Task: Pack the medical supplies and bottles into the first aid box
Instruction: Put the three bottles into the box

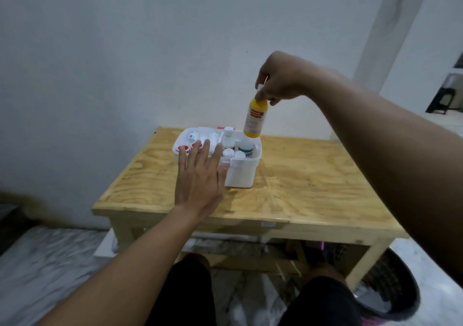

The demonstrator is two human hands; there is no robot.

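Observation:
A white first aid box [241, 175] stands on the wooden table [300, 175], its top open. Inside I see several white bottles [228, 137], a green-labelled bottle [246, 149] and red-capped items [183, 148]. My right hand [278, 80] grips a yellow bottle [255, 117] by its white cap and holds it upright just above the box's far right corner. My left hand [200, 178] is flat with fingers spread, resting against the box's near left side and covering part of it.
The table stands against a white wall. A dark basket [390, 288] sits on the floor under the table's right side. My knees [195, 263] are below the table's front edge. A dark stool [441, 100] is at the far right.

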